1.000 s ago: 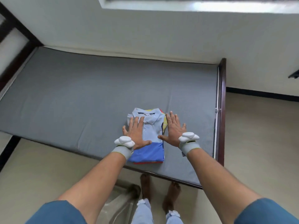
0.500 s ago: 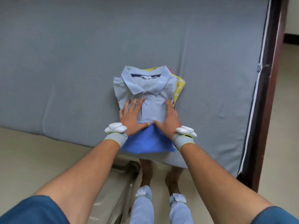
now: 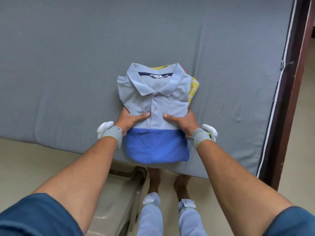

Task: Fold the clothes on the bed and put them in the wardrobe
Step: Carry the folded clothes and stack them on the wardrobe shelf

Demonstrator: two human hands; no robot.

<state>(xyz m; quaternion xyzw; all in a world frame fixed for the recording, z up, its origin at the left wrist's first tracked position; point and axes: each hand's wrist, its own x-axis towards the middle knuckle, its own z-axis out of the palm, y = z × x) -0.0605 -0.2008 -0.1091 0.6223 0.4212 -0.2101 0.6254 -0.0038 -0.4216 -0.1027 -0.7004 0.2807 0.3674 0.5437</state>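
Currently, the left hand (image 3: 129, 121) and right hand (image 3: 184, 122) grip the sides of the folded polo shirt (image 3: 154, 106), thumbs on top. It tops a stack of clothes, apparently yellow and red, at the mattress (image 3: 68, 65) edge.

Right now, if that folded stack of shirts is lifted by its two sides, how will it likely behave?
The stack of shirts is soft cloth, so it will probably sag at its unsupported collar end. The left hand and right hand grip opposite sides, which should keep the layers together. The yellow shirt underneath juts out and may slip.
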